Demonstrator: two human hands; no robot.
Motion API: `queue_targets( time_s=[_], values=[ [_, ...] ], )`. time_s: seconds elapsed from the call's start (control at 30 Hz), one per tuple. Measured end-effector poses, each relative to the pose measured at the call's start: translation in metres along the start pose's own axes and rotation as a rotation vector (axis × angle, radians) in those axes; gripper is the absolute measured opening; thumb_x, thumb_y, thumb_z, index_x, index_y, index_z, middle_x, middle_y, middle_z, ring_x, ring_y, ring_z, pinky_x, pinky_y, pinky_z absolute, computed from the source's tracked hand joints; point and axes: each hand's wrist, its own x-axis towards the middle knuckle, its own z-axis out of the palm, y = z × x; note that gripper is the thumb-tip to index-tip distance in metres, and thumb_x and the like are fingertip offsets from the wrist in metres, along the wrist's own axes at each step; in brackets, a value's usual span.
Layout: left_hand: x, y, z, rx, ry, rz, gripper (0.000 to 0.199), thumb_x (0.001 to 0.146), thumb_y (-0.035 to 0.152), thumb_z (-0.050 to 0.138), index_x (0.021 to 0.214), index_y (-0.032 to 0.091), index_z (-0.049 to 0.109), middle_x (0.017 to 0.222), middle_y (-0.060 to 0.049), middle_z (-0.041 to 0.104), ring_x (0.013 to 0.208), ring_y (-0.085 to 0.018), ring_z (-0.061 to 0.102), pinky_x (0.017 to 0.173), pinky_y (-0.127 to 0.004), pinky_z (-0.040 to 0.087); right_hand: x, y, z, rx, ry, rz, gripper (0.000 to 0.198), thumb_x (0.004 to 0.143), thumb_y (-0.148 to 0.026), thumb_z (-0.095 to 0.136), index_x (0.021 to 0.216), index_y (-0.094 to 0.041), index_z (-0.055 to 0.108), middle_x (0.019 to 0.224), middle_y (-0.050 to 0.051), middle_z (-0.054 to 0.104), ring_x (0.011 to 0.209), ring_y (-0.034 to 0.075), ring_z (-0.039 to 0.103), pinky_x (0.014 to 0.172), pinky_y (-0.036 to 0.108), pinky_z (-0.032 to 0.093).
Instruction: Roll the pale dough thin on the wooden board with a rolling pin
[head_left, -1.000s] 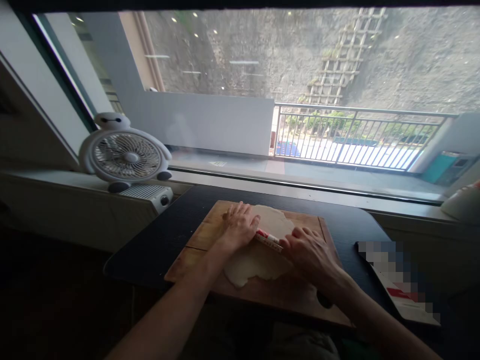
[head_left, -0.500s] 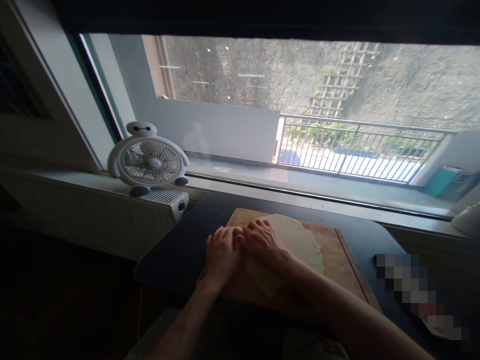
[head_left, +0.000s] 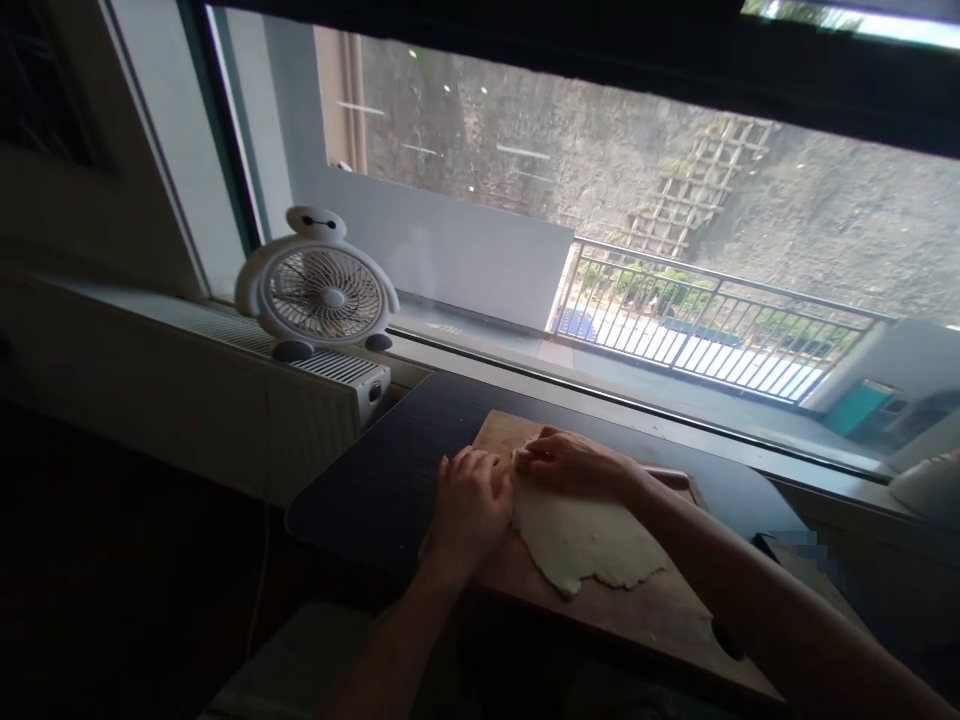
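A thin, pale sheet of dough (head_left: 592,540) with a ragged lower edge lies on a wooden board (head_left: 540,590). My right hand (head_left: 574,460) reaches over its upper part, thumb and fingers pinched on the dough's upper left edge. Beside it, my left hand (head_left: 472,500) rests at the dough's left edge, fingers curled down and thumb close to the dough. Its fingertips are partly hidden, so how much dough they hold is unclear. The right forearm covers part of the board's right side.
Under the board is a dark table (head_left: 375,480) with rounded corners. A white fan (head_left: 330,295) stands on a radiator (head_left: 330,400) at the left. A large window fills the back. At the table's right lies a partly blurred flat object (head_left: 814,575).
My right hand has moved apart from the left, rightward along the dough's top, and more of the dough shows. The camera view has tilted, shifting the scene.
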Motion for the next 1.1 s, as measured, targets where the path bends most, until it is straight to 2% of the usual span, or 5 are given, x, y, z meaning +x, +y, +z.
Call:
queue_targets(
  time_s=[0.2,0.4,0.67,0.93,1.1],
  values=[
    [0.003,-0.003,0.007,0.013,0.026,-0.016,0.026,0.081,0.029,0.049,0.104,0.021,0.061,0.115,-0.007,0.064,0.12,-0.026,0.047,0.107,-0.047,0.027,0.031,0.007,0.032,-0.049,0.138,0.252,0.042,0.096,-0.05,0.025,0.118,-0.028,0.053,0.119,0.008,0.053,0.108,0.025,0.044,0.088,0.042,0.035],
    [0.003,-0.004,0.008,0.022,0.005,-0.025,0.027,0.08,0.029,0.05,0.103,0.023,0.062,0.117,-0.005,0.063,0.123,-0.027,0.045,0.108,-0.049,0.026,0.056,0.025,0.023,-0.071,0.003,0.147,0.044,0.091,-0.049,0.042,0.128,-0.027,0.045,0.126,0.01,0.05,0.119,0.028,0.035,0.091,0.045,0.032],
    [0.003,-0.005,0.006,-0.099,0.011,-0.061,0.035,0.081,0.024,0.045,0.115,0.024,0.055,0.123,-0.004,0.06,0.127,-0.024,0.041,0.111,-0.044,0.025,-0.002,-0.007,0.035,0.094,0.045,0.055,0.052,0.096,-0.053,0.016,0.134,-0.026,0.039,0.141,0.005,0.04,0.133,0.024,0.023,0.105,0.043,0.02],
    [0.004,-0.009,0.009,-0.118,0.021,-0.033,0.034,0.082,0.024,0.047,0.115,0.02,0.055,0.122,-0.006,0.06,0.124,-0.025,0.046,0.108,-0.049,0.026,0.08,0.042,0.021,-0.074,-0.045,0.072,0.051,0.085,-0.052,0.052,0.128,-0.024,0.045,0.133,0.012,0.045,0.123,0.03,0.033,0.097,0.047,0.031],
    [0.002,-0.009,0.007,-0.153,0.055,-0.033,0.034,0.082,0.023,0.047,0.115,0.021,0.055,0.121,-0.006,0.06,0.124,-0.025,0.045,0.109,-0.049,0.025,0.035,0.015,0.028,0.075,-0.053,0.016,0.044,0.096,-0.05,0.026,0.13,-0.029,0.045,0.138,0.007,0.042,0.131,0.027,0.028,0.1,0.044,0.03]
  ],
)
